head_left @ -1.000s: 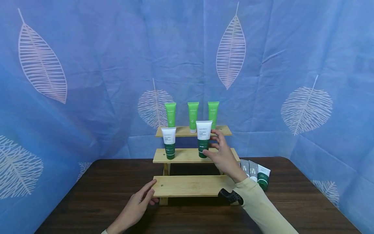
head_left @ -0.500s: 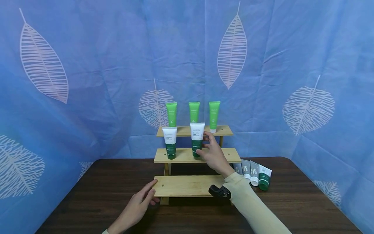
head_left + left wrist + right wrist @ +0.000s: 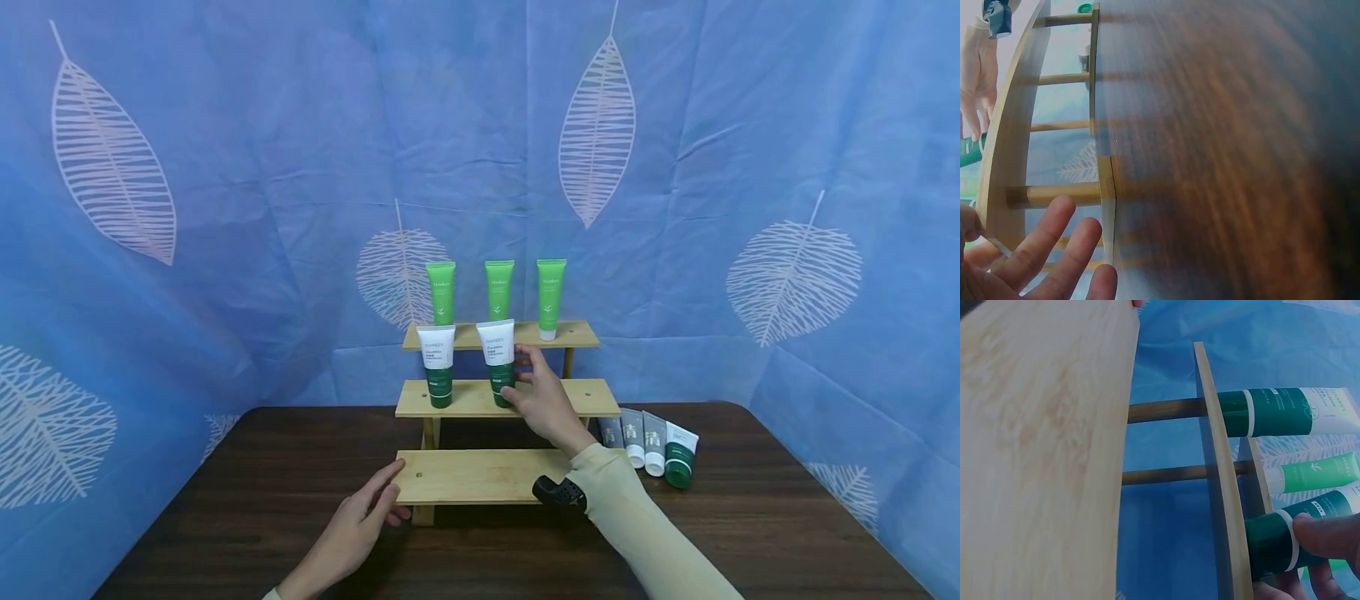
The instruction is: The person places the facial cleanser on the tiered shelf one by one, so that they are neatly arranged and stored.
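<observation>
Near the centre of the middle shelf point(image 3: 555, 398), the right hand point(image 3: 551, 407) pinches the lower part of a white and dark-green tube point(image 3: 497, 354), which leans slightly; in the right wrist view its cap point(image 3: 1269, 545) meets the shelf and the thumb point(image 3: 1325, 536) lies on it. A matching tube point(image 3: 437, 358) stands upright to its left. At the left end of the bottom shelf point(image 3: 487, 477) the left hand point(image 3: 348, 529) rests on the board's edge; the left wrist view shows its fingers point(image 3: 1054, 250) extended under the board. Three light-green tubes point(image 3: 550, 296) stand on the top shelf point(image 3: 581, 333).
Several grey tubes point(image 3: 654, 442) and another white and green tube point(image 3: 680, 454) lie on the dark wooden table point(image 3: 765, 517) to the right of the stand. A blue cloth point(image 3: 480, 125) with white leaf prints hangs behind.
The right hand and its tube have moved left and slightly down along the middle shelf, uncovering the right light-green tube and more grey tubes. The left hand has stayed at the bottom shelf.
</observation>
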Available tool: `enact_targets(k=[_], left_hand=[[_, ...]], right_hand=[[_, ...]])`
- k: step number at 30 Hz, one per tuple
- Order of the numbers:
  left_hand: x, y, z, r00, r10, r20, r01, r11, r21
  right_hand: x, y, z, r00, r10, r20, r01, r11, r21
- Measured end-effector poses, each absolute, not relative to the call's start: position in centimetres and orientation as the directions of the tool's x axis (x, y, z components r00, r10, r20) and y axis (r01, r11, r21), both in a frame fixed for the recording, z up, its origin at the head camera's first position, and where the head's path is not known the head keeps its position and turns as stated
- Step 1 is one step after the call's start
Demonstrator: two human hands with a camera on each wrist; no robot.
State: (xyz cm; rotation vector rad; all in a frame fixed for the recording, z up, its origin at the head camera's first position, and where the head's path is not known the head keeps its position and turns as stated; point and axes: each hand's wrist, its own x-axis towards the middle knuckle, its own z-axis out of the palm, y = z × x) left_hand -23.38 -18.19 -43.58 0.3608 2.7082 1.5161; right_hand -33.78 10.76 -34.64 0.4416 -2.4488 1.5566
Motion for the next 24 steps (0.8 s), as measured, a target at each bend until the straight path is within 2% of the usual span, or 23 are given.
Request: enact_targets(k=[17,24], left_hand=[[-23.4,-18.3,-43.7,-0.974,0.207,0.096,0.19,0.504,0.843],[-23.4,-18.2,-43.6,-0.974,0.208,0.089,0.183,0.495,0.85]], right_hand=[[-33.5,10.9,-34.5,-0.938,-0.171,0.303,-0.347,0.412,-0.842],[-33.0,12.3,-34.0,-0.95,-0.175,0.257,-0.305,0.36,-0.882]])
